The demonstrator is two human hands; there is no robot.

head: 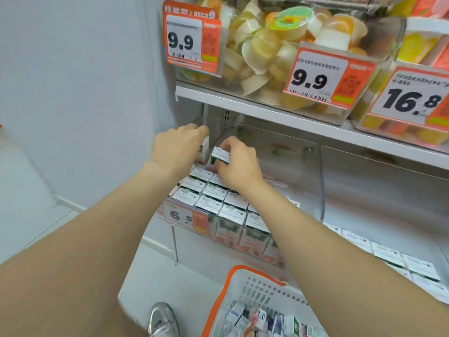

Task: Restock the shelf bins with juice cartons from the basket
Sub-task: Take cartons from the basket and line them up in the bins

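A clear shelf bin (313, 186) on the lower shelf holds several rows of upright white-topped juice cartons (213, 200). My right hand (239, 166) pinches one small green-and-white juice carton (220, 155) just above the back rows. My left hand (178, 148) reaches in at the bin's far left and grips another carton (204, 148), mostly hidden behind its fingers. On the floor below stands a white basket with an orange rim (245, 285), with several more cartons (264, 319) lying in it.
The shelf above (267, 109) carries clear bins of jelly cups (267, 45) with orange price tags. A second bin to the right holds more white-topped cartons (398, 261). A white wall (73, 93) is to the left. My shoe (161, 319) is beside the basket.
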